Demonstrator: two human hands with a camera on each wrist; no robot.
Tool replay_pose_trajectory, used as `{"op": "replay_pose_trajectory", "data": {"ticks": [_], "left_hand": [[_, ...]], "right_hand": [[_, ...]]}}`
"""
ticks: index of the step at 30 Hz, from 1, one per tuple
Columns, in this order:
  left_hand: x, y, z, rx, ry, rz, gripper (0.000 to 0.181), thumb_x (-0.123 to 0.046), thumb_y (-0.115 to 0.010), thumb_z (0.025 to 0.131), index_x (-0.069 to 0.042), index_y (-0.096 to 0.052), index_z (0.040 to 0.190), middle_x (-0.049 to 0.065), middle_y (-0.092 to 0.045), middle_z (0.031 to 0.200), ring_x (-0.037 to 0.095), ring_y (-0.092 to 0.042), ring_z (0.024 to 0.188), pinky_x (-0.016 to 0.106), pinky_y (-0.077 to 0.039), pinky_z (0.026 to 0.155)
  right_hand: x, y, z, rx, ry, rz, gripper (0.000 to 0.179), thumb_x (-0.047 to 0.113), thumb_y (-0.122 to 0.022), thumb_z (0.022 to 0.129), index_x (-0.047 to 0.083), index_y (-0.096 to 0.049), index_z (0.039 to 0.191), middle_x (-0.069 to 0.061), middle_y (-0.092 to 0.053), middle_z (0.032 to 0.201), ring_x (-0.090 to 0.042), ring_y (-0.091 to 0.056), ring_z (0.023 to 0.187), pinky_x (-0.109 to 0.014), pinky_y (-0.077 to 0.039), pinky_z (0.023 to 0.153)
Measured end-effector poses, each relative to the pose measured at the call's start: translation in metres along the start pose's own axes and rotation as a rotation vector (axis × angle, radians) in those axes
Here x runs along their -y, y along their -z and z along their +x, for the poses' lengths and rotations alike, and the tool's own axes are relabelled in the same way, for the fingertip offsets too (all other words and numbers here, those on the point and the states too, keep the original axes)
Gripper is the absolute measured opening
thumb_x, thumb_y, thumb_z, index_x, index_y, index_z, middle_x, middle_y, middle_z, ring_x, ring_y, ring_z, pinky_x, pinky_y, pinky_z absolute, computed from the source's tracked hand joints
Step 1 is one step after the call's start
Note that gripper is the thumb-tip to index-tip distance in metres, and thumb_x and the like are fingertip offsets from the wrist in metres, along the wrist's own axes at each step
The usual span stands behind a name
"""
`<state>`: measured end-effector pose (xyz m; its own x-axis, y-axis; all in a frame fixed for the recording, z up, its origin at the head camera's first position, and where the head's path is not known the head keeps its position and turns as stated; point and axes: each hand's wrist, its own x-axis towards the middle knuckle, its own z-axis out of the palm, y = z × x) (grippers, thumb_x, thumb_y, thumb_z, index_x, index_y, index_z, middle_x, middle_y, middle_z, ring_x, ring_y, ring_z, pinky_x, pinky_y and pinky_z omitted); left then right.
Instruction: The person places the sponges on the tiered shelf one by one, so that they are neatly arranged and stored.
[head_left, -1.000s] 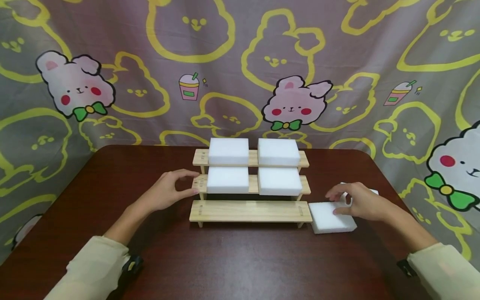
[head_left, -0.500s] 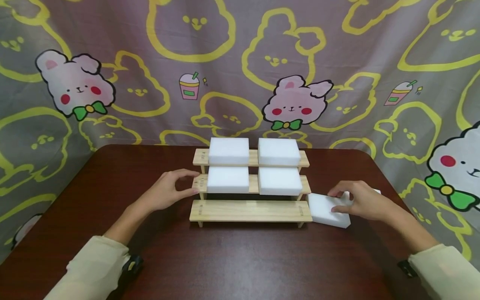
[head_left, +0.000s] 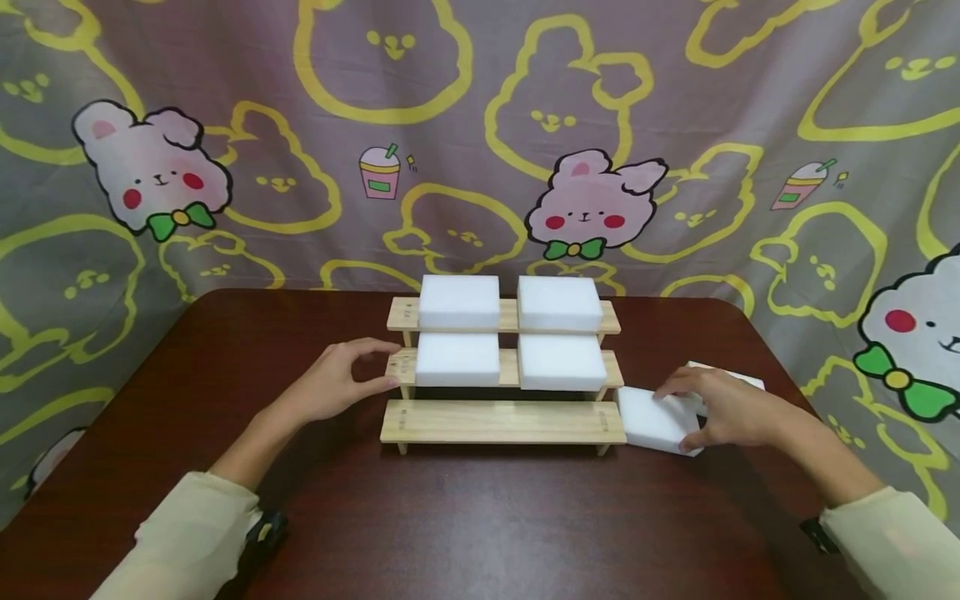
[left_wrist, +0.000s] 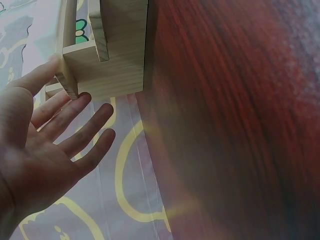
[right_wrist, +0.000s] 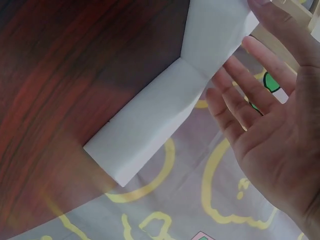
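My left hand [head_left: 341, 379] reaches to the left end of a three-step wooden display stand [head_left: 502, 422]. It holds the middle step's end between thumb and fingers, and the left wrist view shows that board end [left_wrist: 70, 82] between them. At the stand's right side, my right hand [head_left: 731, 408] spans a white foam block [head_left: 651, 417], thumb at its near right corner and fingers over its far edge. Another white foam block [head_left: 738, 377] lies partly hidden behind this hand. In the right wrist view the two blocks [right_wrist: 145, 117] meet end to end.
Two foam blocks [head_left: 459, 302] sit on the top step and two more foam blocks [head_left: 457, 360] on the middle one. The bottom step is bare wood. A dark red-brown table [head_left: 480, 517] carries everything, with a cartoon-print curtain [head_left: 465, 125] behind it.
The near foam block slid back and left against the stand, turning slightly. My right thumb moved from its top to its near right corner. My left hand stayed put.
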<state>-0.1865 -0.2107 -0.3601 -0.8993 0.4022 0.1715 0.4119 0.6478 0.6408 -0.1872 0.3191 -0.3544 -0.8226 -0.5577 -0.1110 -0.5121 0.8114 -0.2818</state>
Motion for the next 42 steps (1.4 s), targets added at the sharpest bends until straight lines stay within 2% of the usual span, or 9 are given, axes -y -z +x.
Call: {"op": "replay_pose_trajectory", "data": {"ticks": [7,10,15,22,27,37,42], "left_hand": [[0.0,0.0,0.0,-0.004,-0.001,-0.008,0.048,-0.021,-0.08,0.094,0.002,-0.066,0.134,0.02,-0.067,0.134,0.041,-0.06,0.125,0.061,-0.047,0.104],[0.001,-0.001,0.0,-0.004,0.002,-0.008,0.049,-0.021,-0.08,0.094,0.002,-0.066,0.134,0.02,-0.067,0.134,0.041,-0.06,0.125,0.061,-0.047,0.104],[0.001,-0.001,-0.001,-0.007,0.001,-0.005,0.048,-0.021,-0.079,0.094,0.002,-0.066,0.134,0.019,-0.067,0.133,0.041,-0.06,0.125,0.061,-0.046,0.104],[0.001,-0.001,0.0,-0.008,0.0,-0.007,0.048,-0.021,-0.08,0.094,0.002,-0.066,0.134,0.02,-0.067,0.134,0.042,-0.059,0.126,0.062,-0.046,0.104],[0.0,-0.001,-0.001,-0.011,-0.006,-0.007,0.048,-0.021,-0.08,0.094,0.002,-0.066,0.134,0.019,-0.067,0.133,0.041,-0.06,0.125,0.061,-0.047,0.104],[-0.001,-0.001,0.0,-0.011,-0.008,-0.014,0.047,-0.022,-0.079,0.095,0.002,-0.066,0.133,0.019,-0.068,0.132,0.041,-0.06,0.126,0.061,-0.046,0.105],[0.0,-0.002,0.0,-0.013,-0.012,-0.011,0.047,-0.02,-0.08,0.094,0.002,-0.067,0.132,0.019,-0.068,0.132,0.041,-0.06,0.125,0.061,-0.047,0.104]], "right_hand": [[0.002,0.002,0.0,0.018,-0.013,-0.035,0.068,0.029,-0.103,0.06,0.013,-0.073,0.119,-0.007,-0.069,0.121,-0.024,-0.062,0.104,-0.047,-0.055,0.086],[0.003,0.004,-0.002,0.009,-0.021,-0.008,0.068,0.03,-0.103,0.061,0.013,-0.073,0.119,-0.006,-0.07,0.121,-0.023,-0.062,0.103,-0.046,-0.055,0.085],[0.002,0.009,-0.007,-0.022,-0.023,0.039,0.064,0.03,-0.102,0.063,0.017,-0.073,0.119,-0.002,-0.068,0.12,-0.022,-0.06,0.103,-0.043,-0.054,0.082],[-0.005,0.015,-0.014,-0.092,0.055,0.054,0.06,0.031,-0.1,0.066,0.017,-0.073,0.117,0.004,-0.07,0.116,-0.015,-0.061,0.099,-0.037,-0.056,0.074],[-0.009,0.019,-0.018,-0.135,0.042,0.044,0.059,0.032,-0.1,0.066,0.019,-0.073,0.116,0.007,-0.069,0.112,-0.01,-0.06,0.095,-0.032,-0.055,0.071],[-0.009,0.024,-0.022,-0.217,0.068,0.044,0.059,0.027,-0.1,0.065,0.02,-0.073,0.116,0.004,-0.069,0.115,-0.01,-0.058,0.095,-0.029,-0.056,0.071],[-0.01,0.028,-0.025,-0.224,0.076,0.07,0.06,0.026,-0.099,0.065,0.021,-0.072,0.118,0.003,-0.068,0.117,-0.008,-0.056,0.097,-0.03,-0.058,0.073]]}}
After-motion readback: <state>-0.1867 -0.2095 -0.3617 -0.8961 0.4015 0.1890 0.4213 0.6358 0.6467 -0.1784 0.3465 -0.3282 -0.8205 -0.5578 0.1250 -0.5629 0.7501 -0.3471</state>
